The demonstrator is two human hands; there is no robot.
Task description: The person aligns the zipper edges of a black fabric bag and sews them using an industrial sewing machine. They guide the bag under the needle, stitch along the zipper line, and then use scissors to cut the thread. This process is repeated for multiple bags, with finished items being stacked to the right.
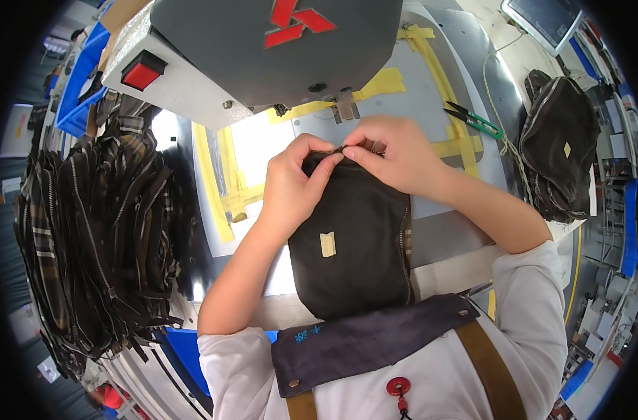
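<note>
A dark fabric piece with a zipper along its right side, like a pouch panel (354, 259), lies in front of me, with a small piece of yellow tape on it. At its far edge, my left hand (296, 180) pinches the cloth between thumb and fingers. Right beside it, my right hand (389, 154) grips the same edge, fingertips nearly touching those of the left. What lies between the fingertips is too small to make out. Just beyond them is the small metal foot (346, 108) of a sewing machine (277, 52).
A thick pile of dark zippered pieces with plaid lining (98, 224) hangs at the left. Green-handled thread snips (476, 122) lie on the taped worktop (438, 252). More dark pieces (560, 150) are stacked at the right, below a screen (545, 22). A blue bin (81, 84) stands far left.
</note>
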